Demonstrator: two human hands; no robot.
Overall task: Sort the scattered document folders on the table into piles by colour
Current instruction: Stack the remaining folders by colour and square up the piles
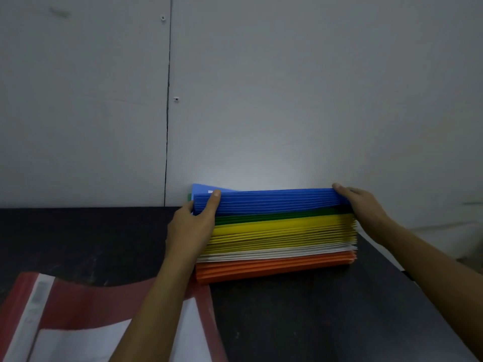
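Note:
A stack of document folders point(277, 231) stands against the wall on the dark table, banded by colour: blue at the back, then green, yellow, white and orange at the front. My left hand point(192, 226) grips the left end of the blue folders point(274, 201), thumb on their near face. My right hand point(363, 202) holds the stack's right end at the blue band, fingers curled behind it. Another blue folder point(202, 190) sticks up behind the stack at the left.
A red transparent folder point(78, 309) holding white sheets lies flat at the near left, under my left forearm. The dark table point(300, 322) ends in an edge at the right. A grey wall point(261, 100) rises directly behind the stack.

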